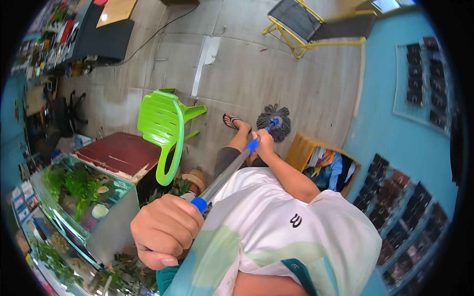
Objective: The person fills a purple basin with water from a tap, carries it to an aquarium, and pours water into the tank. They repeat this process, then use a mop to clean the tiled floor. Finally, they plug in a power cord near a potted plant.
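Note:
A string mop runs diagonally from lower left to the floor ahead, with a grey metal handle (pixel 224 176) and blue fittings. My left hand (pixel 168 229) is closed in a fist around the handle's upper end, close to the camera. Further down the shaft, my right hand (pixel 264 143) wraps round it beside a blue joint. The grey mop head (pixel 275 124) lies spread on the floor, just right of my sandalled foot (pixel 236 121). A green plastic chair (pixel 160 121) stands to the left of the handle.
A wooden box (pixel 296 152) stuffed with clothes stands right of the mop head. A yellow-framed folding chair (pixel 303 24) is at the far right. To the left are a planted fish tank (pixel 113 232), a dark red tabletop (pixel 116 153) and a potted plant (pixel 196 180). A cable (pixel 163 28) crosses the floor.

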Tool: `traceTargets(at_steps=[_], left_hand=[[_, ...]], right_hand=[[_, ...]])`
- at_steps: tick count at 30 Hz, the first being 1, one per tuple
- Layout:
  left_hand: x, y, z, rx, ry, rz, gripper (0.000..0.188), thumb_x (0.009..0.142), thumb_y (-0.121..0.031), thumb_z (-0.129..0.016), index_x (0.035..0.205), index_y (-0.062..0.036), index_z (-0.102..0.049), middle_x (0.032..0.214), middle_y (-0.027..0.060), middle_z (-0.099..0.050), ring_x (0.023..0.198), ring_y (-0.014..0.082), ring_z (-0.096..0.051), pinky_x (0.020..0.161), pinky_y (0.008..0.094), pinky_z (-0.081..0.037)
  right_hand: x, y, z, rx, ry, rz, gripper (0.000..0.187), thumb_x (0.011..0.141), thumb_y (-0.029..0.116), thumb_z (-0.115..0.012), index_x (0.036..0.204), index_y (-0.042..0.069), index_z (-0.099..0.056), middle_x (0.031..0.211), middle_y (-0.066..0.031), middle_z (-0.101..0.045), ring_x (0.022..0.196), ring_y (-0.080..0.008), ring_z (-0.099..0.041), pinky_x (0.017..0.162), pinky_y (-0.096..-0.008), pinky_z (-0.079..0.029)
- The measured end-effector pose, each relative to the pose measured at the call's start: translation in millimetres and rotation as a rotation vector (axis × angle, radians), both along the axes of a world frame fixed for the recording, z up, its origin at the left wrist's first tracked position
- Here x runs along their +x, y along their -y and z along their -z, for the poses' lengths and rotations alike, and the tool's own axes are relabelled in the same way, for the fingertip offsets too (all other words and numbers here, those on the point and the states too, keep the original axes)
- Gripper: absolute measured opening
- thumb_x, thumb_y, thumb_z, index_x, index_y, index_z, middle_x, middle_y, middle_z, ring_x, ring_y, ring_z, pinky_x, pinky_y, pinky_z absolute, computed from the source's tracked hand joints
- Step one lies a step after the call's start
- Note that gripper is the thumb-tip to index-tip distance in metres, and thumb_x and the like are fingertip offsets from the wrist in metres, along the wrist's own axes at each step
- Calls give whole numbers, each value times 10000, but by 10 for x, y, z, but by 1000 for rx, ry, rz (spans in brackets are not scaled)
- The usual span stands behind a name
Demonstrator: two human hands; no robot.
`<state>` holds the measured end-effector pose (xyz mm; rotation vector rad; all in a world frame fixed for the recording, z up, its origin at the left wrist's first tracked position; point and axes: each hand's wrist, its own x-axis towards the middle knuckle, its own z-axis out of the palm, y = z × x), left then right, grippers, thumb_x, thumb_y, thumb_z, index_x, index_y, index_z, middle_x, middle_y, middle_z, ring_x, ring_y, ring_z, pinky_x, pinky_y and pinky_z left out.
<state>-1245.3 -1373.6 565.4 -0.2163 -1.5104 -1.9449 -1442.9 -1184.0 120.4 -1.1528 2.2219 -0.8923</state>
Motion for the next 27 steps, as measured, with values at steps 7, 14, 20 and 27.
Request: traceTargets(at_steps=[7, 14, 20, 27], left_hand=[[163, 649, -212, -161, 213, -58, 337, 897, -172, -563, 592, -28, -580, 566, 83, -571, 493, 247, -585, 550, 360, -509], [-115, 352, 97, -40, 408, -687, 345, 807, -199, -619, 532, -21, -513, 537, 94, -520, 475, 271, -543, 588, 422, -520], [-104, -263, -75, 94, 351, -1017, 317, 791, -158, -606, 527, -17, -501, 531, 100, -508, 450, 272, -532, 567, 422, -529], [-357, -1270, -829, 11, 375, -1109, 374, 879, -106, -595, 533, -39, -471, 528, 85, -491, 423, 235, -504, 483, 353, -475]], right_hand=[[-183, 1854, 389, -243, -72, -301, 229, 929, 143, -724, 825, 13, -567, 809, -223, -601, 767, -479, -614, 648, -528, -494], [-595, 3250, 651, -274, -19, -639, 234, 946, 173, -718, 833, 11, -592, 866, -228, -623, 816, -491, -617, 701, -548, -489], [-508, 2921, 275, -1, 37, -888, 239, 955, 195, -707, 862, -1, -608, 917, -261, -637, 855, -515, -621, 724, -562, -490], [-210, 1530, -39, 250, 229, -1373, 188, 903, 207, -722, 861, 32, -667, 953, -233, -688, 890, -470, -681, 791, -540, -544]])
